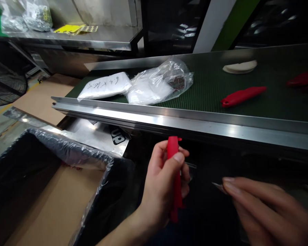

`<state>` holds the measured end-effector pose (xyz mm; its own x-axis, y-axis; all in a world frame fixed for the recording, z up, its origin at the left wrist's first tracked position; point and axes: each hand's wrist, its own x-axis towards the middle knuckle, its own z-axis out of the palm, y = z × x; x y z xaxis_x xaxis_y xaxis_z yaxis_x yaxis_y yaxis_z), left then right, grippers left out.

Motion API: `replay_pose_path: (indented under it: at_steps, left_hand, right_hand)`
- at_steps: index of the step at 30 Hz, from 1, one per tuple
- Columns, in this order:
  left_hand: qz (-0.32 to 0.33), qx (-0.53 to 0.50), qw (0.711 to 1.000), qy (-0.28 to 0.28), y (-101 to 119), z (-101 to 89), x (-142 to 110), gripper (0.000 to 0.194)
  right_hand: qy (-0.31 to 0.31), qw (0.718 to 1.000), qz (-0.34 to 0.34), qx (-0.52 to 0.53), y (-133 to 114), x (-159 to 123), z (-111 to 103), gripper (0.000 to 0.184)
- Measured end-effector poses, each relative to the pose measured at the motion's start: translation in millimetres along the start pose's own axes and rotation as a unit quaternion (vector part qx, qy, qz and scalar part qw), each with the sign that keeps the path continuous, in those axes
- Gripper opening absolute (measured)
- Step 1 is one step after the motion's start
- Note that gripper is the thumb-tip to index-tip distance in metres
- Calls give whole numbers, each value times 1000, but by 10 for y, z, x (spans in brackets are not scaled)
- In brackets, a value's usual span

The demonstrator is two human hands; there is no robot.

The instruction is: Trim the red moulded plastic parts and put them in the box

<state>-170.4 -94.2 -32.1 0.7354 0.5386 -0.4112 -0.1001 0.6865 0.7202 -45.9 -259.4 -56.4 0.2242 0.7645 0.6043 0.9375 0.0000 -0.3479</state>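
Note:
My left hand (161, 177) is closed around a long red plastic piece (175, 177), held upright below the metal rail of the conveyor. My right hand (259, 201) comes in from the lower right with its fingers together, pinching a small thin blade-like sliver (217, 186) at the fingertips; what it is I cannot make out. The two hands are a short way apart. On the green belt (210, 89) lie more red pieces (242, 95) and a white piece (240, 67).
Clear plastic bags (159, 82) and a white packet with writing (105, 86) lie on the belt's left end. A cardboard box lined with black plastic (53, 191) stands at lower left. A steel table (74, 37) with bags is behind.

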Motion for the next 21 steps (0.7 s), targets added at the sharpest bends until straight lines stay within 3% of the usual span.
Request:
replay_pose_path:
  at_steps: [3,7,11,21]
  left_hand:
    - [-28,21,999,-30,-72,-16,-85,24]
    - [-41,35,998,-19,-104,15,-204,26]
    - [-57,32,998,-21,-80,62,-249,30]
    - [-61,51,997,-22,-79,70,-239,30]
  right_hand:
    - [7,1000,12,-9,-105,212,8,52]
    - [-32,999,12,-33,-207,394,-2,43]
    - [-60,998,16,-28,-201,356,-11,48]
    - [-58,998,9,-34,-167,310,4,48]
